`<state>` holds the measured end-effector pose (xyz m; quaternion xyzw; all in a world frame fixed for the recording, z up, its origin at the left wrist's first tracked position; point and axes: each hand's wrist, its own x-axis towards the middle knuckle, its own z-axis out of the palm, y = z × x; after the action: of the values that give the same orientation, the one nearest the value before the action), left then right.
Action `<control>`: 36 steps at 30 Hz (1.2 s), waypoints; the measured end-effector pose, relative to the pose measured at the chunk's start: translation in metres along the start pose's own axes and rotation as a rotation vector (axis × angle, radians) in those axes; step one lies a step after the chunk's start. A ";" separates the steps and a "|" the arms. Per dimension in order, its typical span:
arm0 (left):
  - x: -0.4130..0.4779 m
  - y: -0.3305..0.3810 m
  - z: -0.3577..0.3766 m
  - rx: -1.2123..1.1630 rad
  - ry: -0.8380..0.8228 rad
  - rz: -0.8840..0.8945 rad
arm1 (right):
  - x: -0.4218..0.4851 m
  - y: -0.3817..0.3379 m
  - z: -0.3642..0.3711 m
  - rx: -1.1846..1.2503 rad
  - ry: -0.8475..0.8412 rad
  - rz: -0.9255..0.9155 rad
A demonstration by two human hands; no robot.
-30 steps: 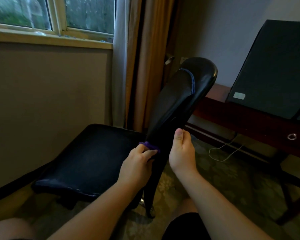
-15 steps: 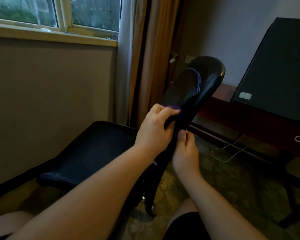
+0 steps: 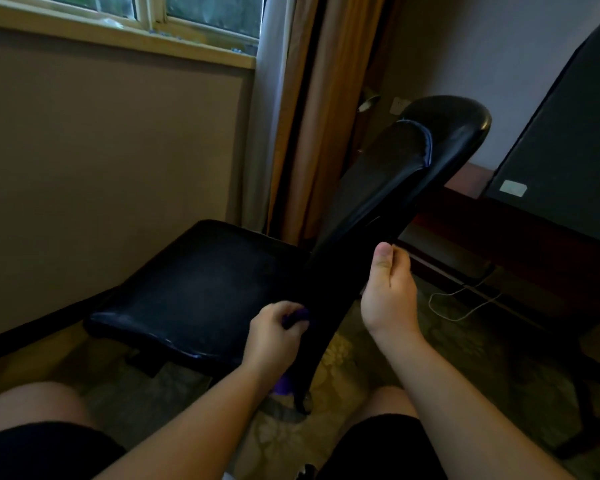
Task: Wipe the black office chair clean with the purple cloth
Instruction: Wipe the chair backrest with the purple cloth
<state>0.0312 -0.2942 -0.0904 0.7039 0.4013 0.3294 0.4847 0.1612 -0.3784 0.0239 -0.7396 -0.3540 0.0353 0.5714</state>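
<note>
My left hand (image 3: 274,337) clamps its fingers on the purple cloth (image 3: 296,316), pressed low on the black office chair (image 3: 201,289) where backrest meets seat. My right hand (image 3: 388,292) grips the backrest's right edge farther up, fingers curled round it.

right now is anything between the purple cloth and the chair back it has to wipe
Nothing visible. The left hand holds the purple cloth directly against the chair back, low down; the right hand grips the back's edge higher up.
</note>
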 end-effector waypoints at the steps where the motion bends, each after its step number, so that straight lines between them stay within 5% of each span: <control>1: 0.000 0.015 0.000 -0.049 -0.002 0.040 | 0.000 0.000 0.001 0.003 0.004 -0.005; 9: 0.006 0.142 -0.008 -0.341 0.069 0.472 | 0.000 0.006 0.001 0.059 -0.022 -0.035; 14: 0.007 0.107 0.003 -0.261 0.083 0.556 | 0.000 0.007 0.001 0.026 0.012 -0.040; 17: -0.004 0.039 0.023 -0.178 0.147 0.436 | 0.000 0.006 0.003 0.016 0.009 -0.023; 21: -0.019 -0.028 0.040 -0.316 -0.005 -0.039 | 0.001 0.007 0.004 0.019 0.023 -0.033; 30: -0.010 -0.018 0.048 -0.631 0.109 -0.520 | 0.002 0.000 0.002 -0.038 0.007 0.009; 36: 0.007 0.033 0.019 -0.594 0.189 -0.281 | -0.002 -0.001 0.001 -0.032 -0.032 -0.022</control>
<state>0.0585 -0.3031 -0.0646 0.4364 0.4242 0.4254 0.6698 0.1593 -0.3787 0.0238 -0.7440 -0.3716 0.0349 0.5541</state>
